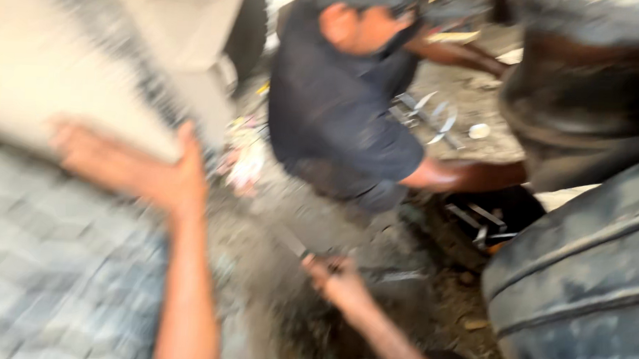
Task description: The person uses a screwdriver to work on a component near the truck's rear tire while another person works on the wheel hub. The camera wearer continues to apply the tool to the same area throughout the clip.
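Head view: I press my left hand, fingers spread, flat on a pale panel. My right hand is clamped around a dark tool; a big tyre sits right of it.

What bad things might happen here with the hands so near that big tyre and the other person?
The right hand grips a dark tool close to the crouching co-worker; a slip might hit them. The left hand presses a pale tilted slab, which may shift and pinch fingers. Loose spanners lying on the dirt by the large tyre could trip someone.
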